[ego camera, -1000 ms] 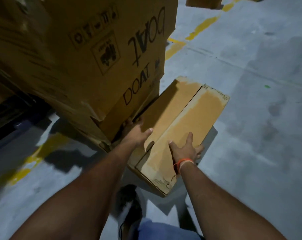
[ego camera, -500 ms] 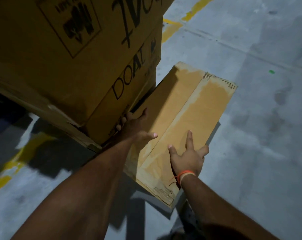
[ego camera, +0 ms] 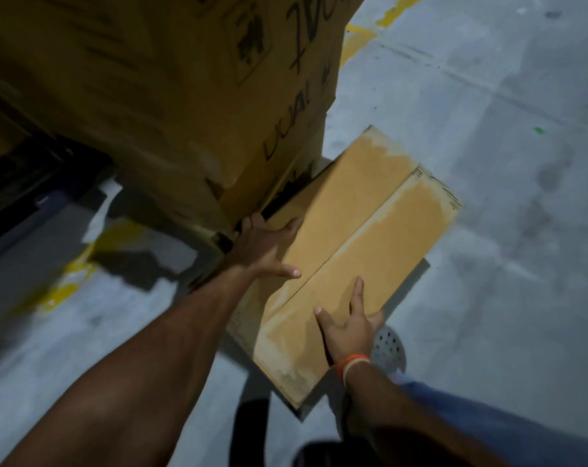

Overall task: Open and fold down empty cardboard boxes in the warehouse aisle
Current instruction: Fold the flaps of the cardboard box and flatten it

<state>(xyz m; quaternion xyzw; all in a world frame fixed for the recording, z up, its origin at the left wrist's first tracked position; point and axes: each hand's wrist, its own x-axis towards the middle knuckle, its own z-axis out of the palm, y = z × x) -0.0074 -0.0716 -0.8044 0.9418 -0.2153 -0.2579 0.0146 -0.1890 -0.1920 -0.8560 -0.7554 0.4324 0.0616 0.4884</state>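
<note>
A small brown cardboard box (ego camera: 370, 210) lies on the grey floor with its two top flaps closed along a centre seam. It sits right beside a tall stack of large printed boxes (ego camera: 171, 96). My left hand (ego camera: 262, 244) grips the box's left edge: the thumb lies on top and the fingers reach down into the gap by the stack. My right hand (ego camera: 349, 328) presses on the near right flap with thumb and index finger straight, its other fingers at the right edge.
The stack stands on a dark pallet (ego camera: 23, 183) at the left. Worn yellow floor lines (ego camera: 66, 291) run under it. A perforated grey shoe (ego camera: 388, 347) is just right of the box's near end. Bare concrete floor extends to the right.
My view has moved closer to the box. My right hand slid toward the right edge of the flap. My left hand stays at the left edge by the stack.
</note>
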